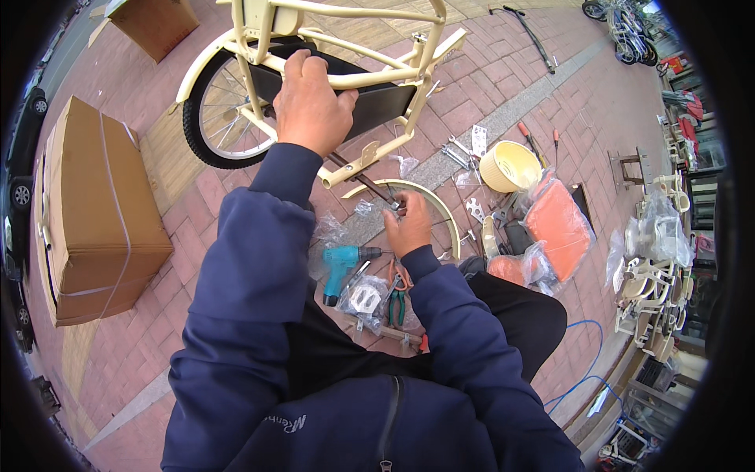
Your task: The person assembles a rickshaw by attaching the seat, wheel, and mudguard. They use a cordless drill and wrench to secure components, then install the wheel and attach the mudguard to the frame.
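A cream cycle frame point(370, 81) with a black panel point(383, 108) stands in front of me, its spoked wheel point(228, 118) at the left. My left hand point(313, 106) is closed around a frame tube above the panel. Lower and to the right, my right hand point(410, 226) has its thumb and fingers drawn together. Whatever small piece they pinch is too small to name. Just beyond those fingers, a dark rod point(368, 179) slants down from the frame. A curved cream mudguard point(440, 206) lies around the hand on the paving.
Near my legs lie a teal cordless drill point(340, 267), pliers point(398, 295) and plastic wrapping. To the right are a cream basket point(510, 166), wrenches point(476, 208) and a wrapped orange seat point(560, 224). A cardboard box point(106, 212) stands left. A black pump point(527, 35) lies far right.
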The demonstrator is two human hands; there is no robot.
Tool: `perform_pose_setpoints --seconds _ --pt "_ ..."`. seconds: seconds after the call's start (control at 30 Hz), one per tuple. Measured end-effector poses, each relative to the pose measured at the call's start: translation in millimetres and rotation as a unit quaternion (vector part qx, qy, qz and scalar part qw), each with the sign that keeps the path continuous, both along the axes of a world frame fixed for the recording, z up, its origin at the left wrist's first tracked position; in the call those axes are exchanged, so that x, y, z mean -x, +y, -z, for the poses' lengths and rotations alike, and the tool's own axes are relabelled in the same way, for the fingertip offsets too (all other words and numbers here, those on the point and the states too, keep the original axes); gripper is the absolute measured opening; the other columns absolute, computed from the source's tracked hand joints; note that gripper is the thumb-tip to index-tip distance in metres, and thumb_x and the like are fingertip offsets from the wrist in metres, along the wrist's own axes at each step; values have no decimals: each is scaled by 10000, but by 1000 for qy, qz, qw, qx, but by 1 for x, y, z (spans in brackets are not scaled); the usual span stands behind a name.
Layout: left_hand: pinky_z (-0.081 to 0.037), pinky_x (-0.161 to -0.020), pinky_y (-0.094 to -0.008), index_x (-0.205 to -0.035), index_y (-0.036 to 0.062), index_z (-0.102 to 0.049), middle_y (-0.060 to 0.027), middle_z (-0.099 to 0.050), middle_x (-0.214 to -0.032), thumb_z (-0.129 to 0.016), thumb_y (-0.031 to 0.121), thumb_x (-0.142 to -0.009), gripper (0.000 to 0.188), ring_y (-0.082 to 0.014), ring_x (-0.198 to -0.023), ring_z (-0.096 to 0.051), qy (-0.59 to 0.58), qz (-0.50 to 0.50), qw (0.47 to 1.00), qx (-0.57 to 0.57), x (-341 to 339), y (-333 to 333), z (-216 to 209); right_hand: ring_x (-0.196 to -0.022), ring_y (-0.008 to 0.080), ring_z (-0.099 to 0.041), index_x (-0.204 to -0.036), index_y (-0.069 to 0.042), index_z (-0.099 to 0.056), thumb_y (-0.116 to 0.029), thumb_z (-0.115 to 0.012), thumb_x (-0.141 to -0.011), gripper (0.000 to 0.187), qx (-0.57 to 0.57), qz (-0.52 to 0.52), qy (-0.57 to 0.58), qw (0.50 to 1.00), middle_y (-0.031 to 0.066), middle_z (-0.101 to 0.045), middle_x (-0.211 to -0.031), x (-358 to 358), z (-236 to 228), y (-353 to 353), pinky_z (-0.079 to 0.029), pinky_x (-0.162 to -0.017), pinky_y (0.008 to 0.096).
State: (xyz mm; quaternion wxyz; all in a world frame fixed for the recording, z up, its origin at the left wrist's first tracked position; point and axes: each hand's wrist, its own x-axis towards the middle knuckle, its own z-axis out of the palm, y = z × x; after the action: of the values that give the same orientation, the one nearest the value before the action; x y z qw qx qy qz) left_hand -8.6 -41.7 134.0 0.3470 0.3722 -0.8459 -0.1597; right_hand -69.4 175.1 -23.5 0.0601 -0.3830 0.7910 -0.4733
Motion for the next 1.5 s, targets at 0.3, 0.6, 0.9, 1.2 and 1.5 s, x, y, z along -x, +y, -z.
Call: perform_pose_setpoints --seconds 0.3,0.6,0.9,1.2,1.5 --pt "-462 -964 -470 -1138 -12 -567 -242 -453 -1366 -778 232 -765 492 -414 -1143 -558 5 -9 1000 17 3 -2 2 -718 258 -641 -1008 5 -583 -100 -708 -824 246 -69 -23 60 996 140 -644 -854 7 -3 7 -510 -654 347" --pt "-452 -969 -461 -1147 -29 -542 -239 -429 -1373 -777 221 -769 511 -428 -1150 -541 -24 -4 999 36 1 -1 0 -993 411 -634 -1057 -34 -612 -266 -707 -812 351 -467 -21 -150 871 227 -673 -1003 -28 120 99 -489 -902 455" --pt "-442 -983 -421 -1156 -48 -509 -234 -444 -1316 -765 179 -792 500 -410 -1169 -505 -38 15 997 62 -1 -4 0 -970 367 -662 -1092 10 -631 -224 -638 -859 331 -316 200 -334 865 206 -686 -983 -29 220 127 -519 -807 438" --pt "-445 -980 -428 -1154 -51 -496 -256 -412 -1344 -770 165 -787 506 -429 -1175 -504 -60 9 996 63 -1 0 -5 -823 213 -590 -1122 -78 -566 -300 -528 -992 259 -2 255 -703 664 39 -614 -952 41 203 79 -497 -734 404" --pt "-441 -995 -466 -1179 -44 -523 -254 -383 -1416 -767 208 -775 535 -434 -1188 -521 -38 -26 999 -9 4 3 -7 -536 204 -547 -911 -51 -530 -144 -564 -881 104 101 241 -567 781 87 -574 -752 123 68 43 -444 -402 355"
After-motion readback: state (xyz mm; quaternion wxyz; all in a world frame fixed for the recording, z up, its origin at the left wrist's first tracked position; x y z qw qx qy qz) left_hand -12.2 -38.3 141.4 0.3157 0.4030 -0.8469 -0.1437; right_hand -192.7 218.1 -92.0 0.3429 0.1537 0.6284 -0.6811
